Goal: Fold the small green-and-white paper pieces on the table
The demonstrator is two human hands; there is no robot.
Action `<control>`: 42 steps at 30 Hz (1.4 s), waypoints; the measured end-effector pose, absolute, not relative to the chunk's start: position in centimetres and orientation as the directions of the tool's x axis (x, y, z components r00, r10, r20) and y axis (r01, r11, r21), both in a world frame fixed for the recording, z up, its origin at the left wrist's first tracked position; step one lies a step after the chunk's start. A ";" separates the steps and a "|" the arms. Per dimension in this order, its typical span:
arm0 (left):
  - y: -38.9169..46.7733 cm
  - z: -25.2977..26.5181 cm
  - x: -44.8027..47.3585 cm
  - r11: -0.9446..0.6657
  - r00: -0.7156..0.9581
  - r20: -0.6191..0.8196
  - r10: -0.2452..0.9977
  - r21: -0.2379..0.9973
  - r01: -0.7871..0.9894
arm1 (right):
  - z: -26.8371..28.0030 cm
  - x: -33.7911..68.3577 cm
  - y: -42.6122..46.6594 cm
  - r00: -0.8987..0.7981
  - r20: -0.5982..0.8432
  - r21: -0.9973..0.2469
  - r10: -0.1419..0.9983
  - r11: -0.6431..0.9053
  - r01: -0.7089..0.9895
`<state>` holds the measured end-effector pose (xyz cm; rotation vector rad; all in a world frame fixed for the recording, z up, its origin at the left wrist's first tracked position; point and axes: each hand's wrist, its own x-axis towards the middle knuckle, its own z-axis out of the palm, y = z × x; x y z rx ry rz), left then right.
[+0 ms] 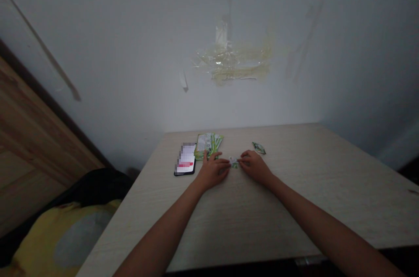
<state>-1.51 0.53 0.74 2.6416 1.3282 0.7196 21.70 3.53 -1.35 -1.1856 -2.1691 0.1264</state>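
On the table, 1 small piece lies between the left hand and the right hand. Just behind the left hand is a stack of packets, a phone beside it on the left. Behind the right hand lies 1 loose packet (well apart from the stack). The wall stands behind everything.

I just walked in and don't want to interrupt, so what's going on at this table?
A person has both bare hands at a small green-and-white piece on the table, the left hand on one side and the right hand on the other. A pile of green-and-white packets lies just beyond the left hand, beside a lit phone. A separate green item lies beyond the right hand.
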 end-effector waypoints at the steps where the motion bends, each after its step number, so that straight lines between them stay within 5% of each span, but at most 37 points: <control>1: 0.5 0.8 -1.5 -0.620 0.514 0.365 0.776 0.294 0.727 | -1.3 21.7 3.5 -0.375 0.501 -0.384 0.780 0.589 0.711; 27: 0.3 0.4 -1.2 -0.639 0.527 0.377 0.762 0.307 0.705 | -2.9 22.4 5.0 -0.255 0.496 -0.570 0.830 0.533 0.626; 36: 1.3 -0.5 -0.5 -0.558 0.308 0.524 0.794 0.429 0.710 | -2.0 22.3 4.9 -0.209 0.350 -0.819 0.913 0.407 0.404; 42: 0.9 -0.7 -0.1 -0.449 0.224 0.471 0.853 0.447 0.774 | -1.5 21.9 4.4 -0.220 0.338 -0.876 0.915 0.391 0.282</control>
